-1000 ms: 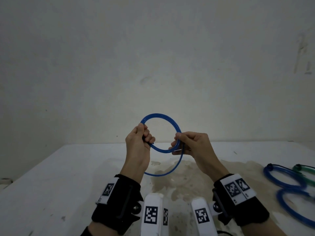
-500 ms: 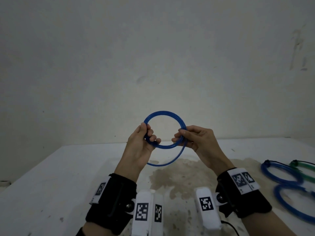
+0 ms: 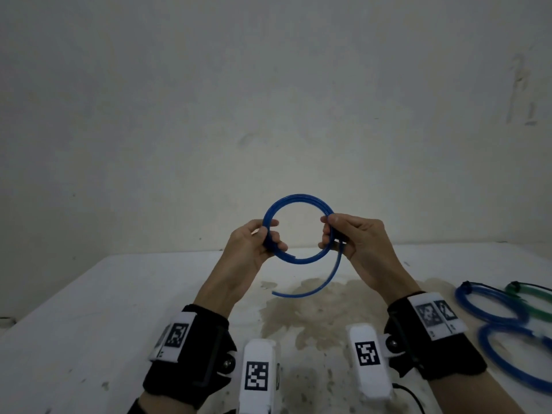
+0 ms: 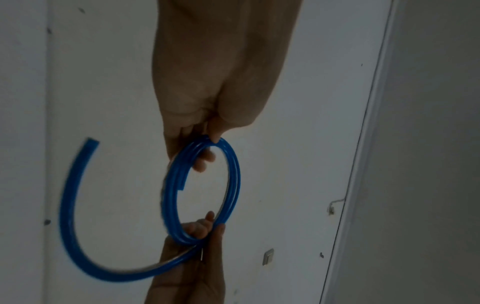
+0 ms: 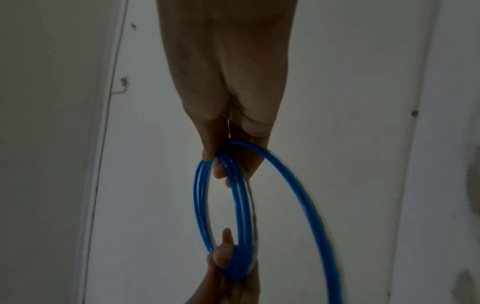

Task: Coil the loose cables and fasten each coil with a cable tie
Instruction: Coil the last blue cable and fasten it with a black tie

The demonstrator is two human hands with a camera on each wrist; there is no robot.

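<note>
A pale wall (image 3: 268, 100) is standing behind a white desk (image 3: 89, 309), which is carrying a brownish stain (image 3: 313, 309) at its middle. Two tied blue coils (image 3: 490, 303) and a green coil (image 3: 534, 300) are lying on the desk at the right edge, well apart from the hands; the upper blue coil and the green coil each show a dark tie, though the detail is too small to read.

The left hand (image 3: 254, 249) and the right hand (image 3: 355, 243) are holding a blue cable (image 3: 298, 201) in the air above the desk, in front of the wall. The cable is forming a round coil of several turns, standing roughly upright. The left grip is curling round the coil's left side, thumb over the strands, fingers (image 4: 205, 158) passing through the ring. The right grip is pinching the coil's right side, its fingers (image 5: 221, 172) showing inside the loop. A loose tail (image 3: 313, 288) is hanging from the right grip and curving down to the left, its cut end free above the stain.

Black wrist straps (image 3: 194, 363) with white marker tags are sitting on both forearms.
</note>
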